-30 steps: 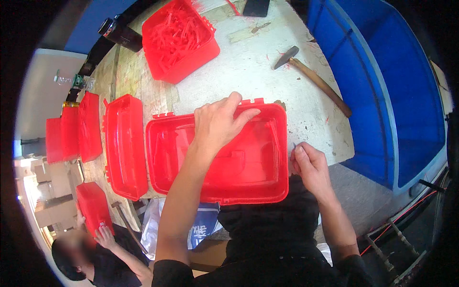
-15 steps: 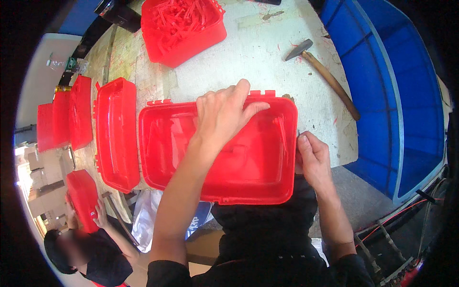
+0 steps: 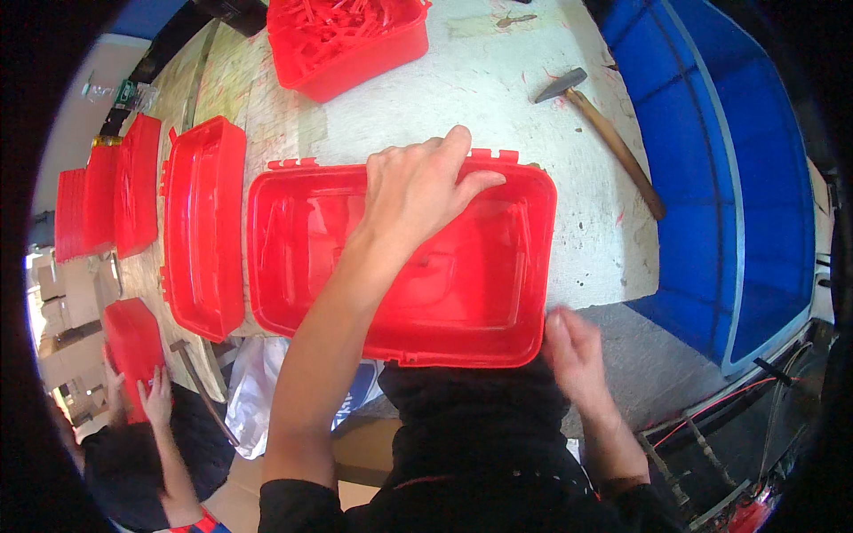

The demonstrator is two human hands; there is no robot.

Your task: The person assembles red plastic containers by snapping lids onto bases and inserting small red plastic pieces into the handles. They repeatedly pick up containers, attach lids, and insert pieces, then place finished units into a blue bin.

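Note:
A red plastic box [image 3: 426,306] with hinge tabs along its far rim sits in front of me, its hollow inside facing up. My left hand [image 3: 413,186] reaches across it and grips the far rim, fingers curled over and thumb stretched toward the right. At the near right corner, my right hand [image 3: 575,351] is closed beside the rim and slightly blurred. What its fingers hold is too hidden to make out.
A red bin [image 3: 355,58] full of red scraps stands at the back. The hammer [image 3: 613,138] lies right, by a blue crate [image 3: 689,186]. More red boxes [image 3: 206,226] stand left. A co-worker's hands [image 3: 155,395] hold another red box [image 3: 133,342].
My right hand has slid along the box's right edge toward me, to the near corner. My left hand keeps its grip. The whole view has shifted slightly.

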